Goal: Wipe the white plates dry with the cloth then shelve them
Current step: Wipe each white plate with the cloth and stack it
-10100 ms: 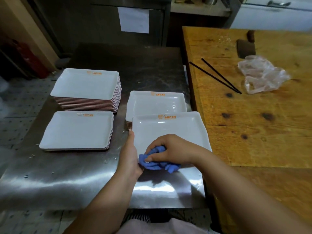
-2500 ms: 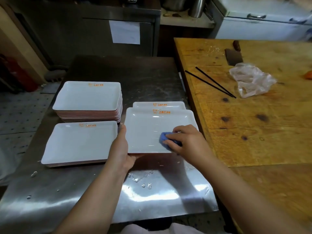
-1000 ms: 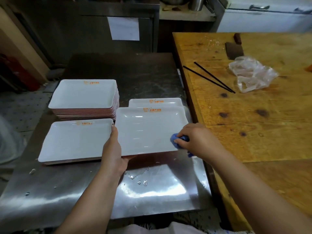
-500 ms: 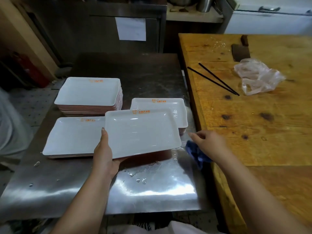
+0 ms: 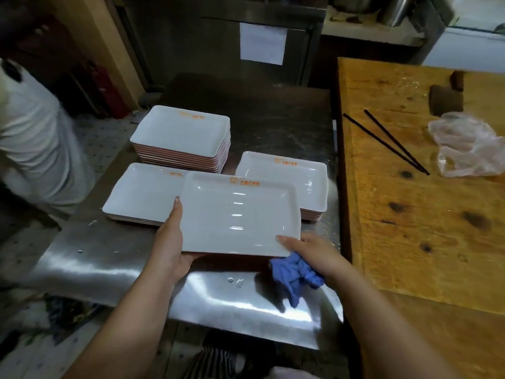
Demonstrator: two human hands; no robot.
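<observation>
A white rectangular plate (image 5: 237,214) with an orange logo hangs level above the steel table (image 5: 114,258). My left hand (image 5: 170,242) grips its left edge, thumb on the rim. My right hand (image 5: 314,254) holds the plate's near right corner, and the crumpled blue cloth (image 5: 296,274) hangs under that palm. Three stacks of matching plates rest on the table: a tall one (image 5: 183,132) at the back left, a low one (image 5: 142,192) in front of it, and a short one (image 5: 306,176) to the right, partly hidden by the held plate.
Water drops (image 5: 235,281) lie on the steel near the front edge. A wooden table (image 5: 426,214) adjoins on the right with black chopsticks (image 5: 388,143), a clear plastic bag (image 5: 464,146) and a cleaver (image 5: 445,97). Another person in white (image 5: 32,143) stands at the left.
My right hand with the cloth has come back from the wooden table's edge to the plate's near right corner. The plate has shifted slightly right and nearer, held by both hands.
</observation>
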